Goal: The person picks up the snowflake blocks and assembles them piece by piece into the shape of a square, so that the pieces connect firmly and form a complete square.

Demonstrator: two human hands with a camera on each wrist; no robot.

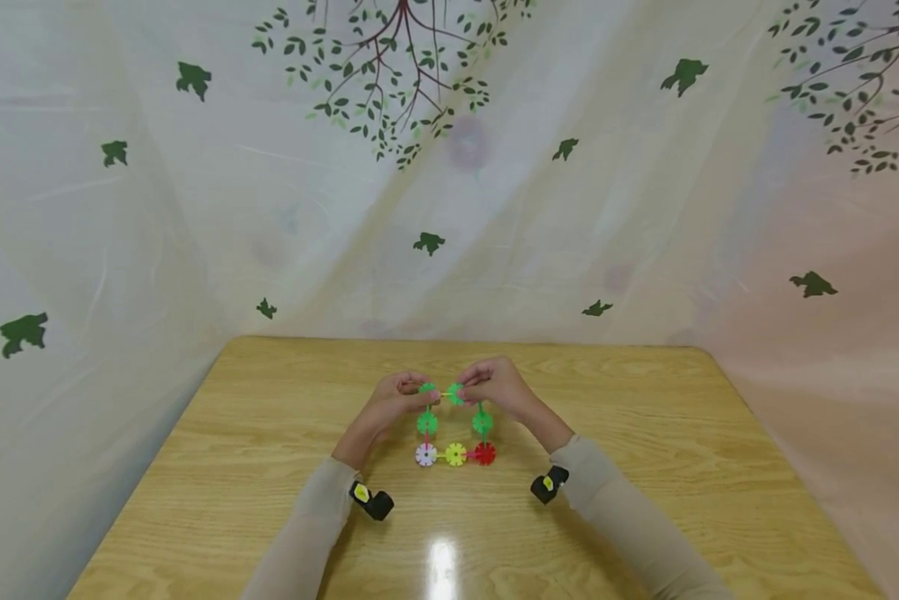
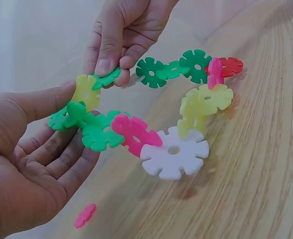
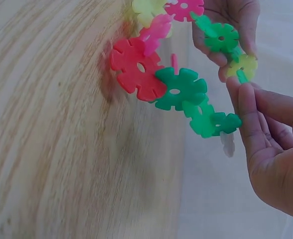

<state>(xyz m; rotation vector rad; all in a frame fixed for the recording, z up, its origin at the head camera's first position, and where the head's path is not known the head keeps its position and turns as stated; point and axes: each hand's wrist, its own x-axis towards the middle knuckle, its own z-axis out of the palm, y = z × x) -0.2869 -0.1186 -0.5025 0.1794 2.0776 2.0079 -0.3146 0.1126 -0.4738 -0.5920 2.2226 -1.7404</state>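
Observation:
A chain of slotted plastic flower discs forms a near-square outline between the two hands. My left hand (image 1: 394, 402) pinches the far left corner, a green disc (image 1: 428, 390), between thumb and fingers. With thumb and fingertips my right hand (image 1: 497, 389) pinches another green disc (image 1: 455, 394); a yellow disc (image 2: 88, 93) stands between the two grips. The near side has a white disc (image 2: 174, 152), a yellow disc (image 1: 456, 454) and a red disc (image 3: 136, 68). A pale piece (image 3: 228, 144) sits by the right end; whether the outline closes there I cannot tell.
The chain is over a wooden table (image 1: 269, 433). A loose pink disc (image 2: 85, 215) shows below the left hand in the left wrist view. Behind the table hangs a pale cloth (image 1: 329, 233) printed with leaves and birds. Each sleeve carries a small black wrist camera (image 1: 372, 502).

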